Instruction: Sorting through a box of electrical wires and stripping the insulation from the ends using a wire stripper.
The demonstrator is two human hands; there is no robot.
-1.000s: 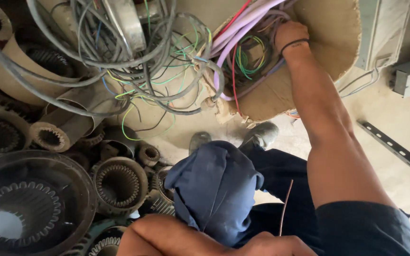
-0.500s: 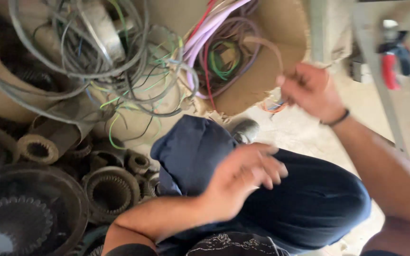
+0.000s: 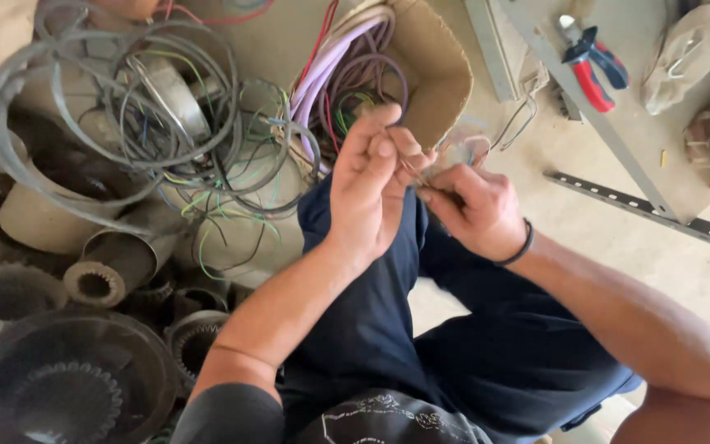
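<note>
Centre frame: left hand [image 3: 371,193] and right hand [image 3: 474,210] together, fingertips pinched on a thin wire [image 3: 411,168] between them; cardboard box [image 3: 437,66] of cables just above; red-handled pliers [image 3: 589,62] upper right

I see purple and pink cables [image 3: 334,62] in a brown cardboard box [image 3: 433,66], red-and-blue pliers [image 3: 592,64] (handles only), navy trousers [image 3: 462,345].
</note>
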